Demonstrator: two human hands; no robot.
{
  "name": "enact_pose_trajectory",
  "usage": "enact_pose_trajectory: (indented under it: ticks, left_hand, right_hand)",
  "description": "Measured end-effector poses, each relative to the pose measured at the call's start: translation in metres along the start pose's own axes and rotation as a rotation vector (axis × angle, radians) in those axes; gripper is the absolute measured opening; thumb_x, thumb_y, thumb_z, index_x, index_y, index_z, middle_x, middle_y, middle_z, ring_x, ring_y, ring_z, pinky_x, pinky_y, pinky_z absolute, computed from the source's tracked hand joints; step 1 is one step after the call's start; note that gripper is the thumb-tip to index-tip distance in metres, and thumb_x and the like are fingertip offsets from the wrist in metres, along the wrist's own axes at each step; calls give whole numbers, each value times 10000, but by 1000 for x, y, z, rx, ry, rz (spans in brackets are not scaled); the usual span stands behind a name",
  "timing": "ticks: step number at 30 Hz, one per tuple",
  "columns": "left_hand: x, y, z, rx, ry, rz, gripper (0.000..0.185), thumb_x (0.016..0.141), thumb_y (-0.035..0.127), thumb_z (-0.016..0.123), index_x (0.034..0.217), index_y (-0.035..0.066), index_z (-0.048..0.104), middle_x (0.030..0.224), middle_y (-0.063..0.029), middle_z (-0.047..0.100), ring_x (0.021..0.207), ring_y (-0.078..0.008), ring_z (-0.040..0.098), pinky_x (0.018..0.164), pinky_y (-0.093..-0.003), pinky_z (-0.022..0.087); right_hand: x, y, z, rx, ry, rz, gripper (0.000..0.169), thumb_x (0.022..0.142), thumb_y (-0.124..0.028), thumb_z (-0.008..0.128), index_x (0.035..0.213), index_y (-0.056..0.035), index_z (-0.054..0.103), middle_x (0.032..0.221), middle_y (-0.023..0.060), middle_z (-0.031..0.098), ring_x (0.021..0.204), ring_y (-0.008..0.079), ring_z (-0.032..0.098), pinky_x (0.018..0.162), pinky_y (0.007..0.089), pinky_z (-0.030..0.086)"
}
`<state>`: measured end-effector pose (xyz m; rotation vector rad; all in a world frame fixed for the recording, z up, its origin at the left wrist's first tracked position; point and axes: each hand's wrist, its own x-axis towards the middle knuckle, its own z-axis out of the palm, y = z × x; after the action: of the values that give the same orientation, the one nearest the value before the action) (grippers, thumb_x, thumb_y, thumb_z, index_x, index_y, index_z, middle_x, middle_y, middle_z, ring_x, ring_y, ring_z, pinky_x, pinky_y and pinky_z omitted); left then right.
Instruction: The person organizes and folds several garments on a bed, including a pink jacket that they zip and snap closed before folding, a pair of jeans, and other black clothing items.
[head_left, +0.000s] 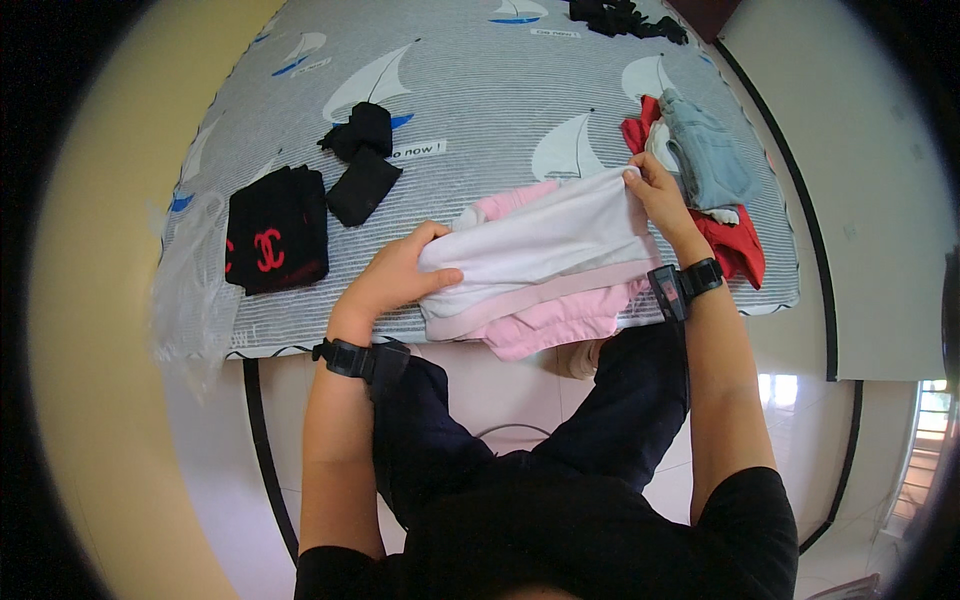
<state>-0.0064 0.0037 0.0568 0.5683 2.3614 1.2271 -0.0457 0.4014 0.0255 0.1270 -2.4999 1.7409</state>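
Observation:
A white garment with a pale pink band (540, 240) is stretched between my two hands at the near edge of the bed. My left hand (397, 274) grips its left end, thumb on top and fingers behind. At the far right corner my right hand (660, 195) pinches the cloth between thumb and fingers. Under the white cloth lies a pink garment (562, 319), its lower edge hanging past the mattress edge. Whether the two are one piece, I cannot tell.
Folded light-blue denim (705, 150) lies on red cloth (731, 240) at the right. Left are a folded black garment with red logos (289, 225), two small black bundles (365, 186) and a clear plastic bag (195, 292). More black cloth (622, 16) lies far back on the patterned bedsheet (480, 82).

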Motion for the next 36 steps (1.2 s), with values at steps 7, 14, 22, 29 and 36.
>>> enact_pose_trajectory:
  ticks: [7,14,22,29,36]
  left_hand:
    - [11,-21,1,22,177,84,455,764,211,749,1159,61,580,1040,-142,631,965,-258,595,857,-339,462]
    - [1,-10,12,408,502,361,532,716,274,764,1179,78,587,1236,-149,548,1237,-336,438,1034,-438,324]
    - [-7,7,66,635,254,519,525,686,145,704,1196,98,588,1257,-109,555,1304,-344,405,1100,-477,295]
    - [-28,8,58,562,388,446,244,673,74,658,912,67,606,918,-100,565,972,-311,527,868,-402,419]
    - [-50,17,59,456,129,693,79,851,143,621,875,68,614,823,-93,562,817,-295,560,718,-375,456]
  right_hand:
    - [7,1,15,-344,145,-149,131,917,-143,580,994,-46,538,829,77,576,819,240,560,729,328,434]
    - [-5,-1,21,-753,195,-302,339,872,-221,618,1183,-107,547,1229,177,533,1107,378,517,927,459,408]
    - [-84,-54,64,-958,-266,-504,646,775,-320,696,1363,-196,459,1425,131,414,1370,360,309,1098,569,223]
    - [-100,-32,29,-891,-154,-498,515,727,-31,628,1223,-159,587,1317,78,547,1284,300,457,1060,527,330]
    - [-121,-32,10,-799,-269,-468,284,707,-20,622,972,-87,698,1160,94,649,1172,311,555,1023,417,410]
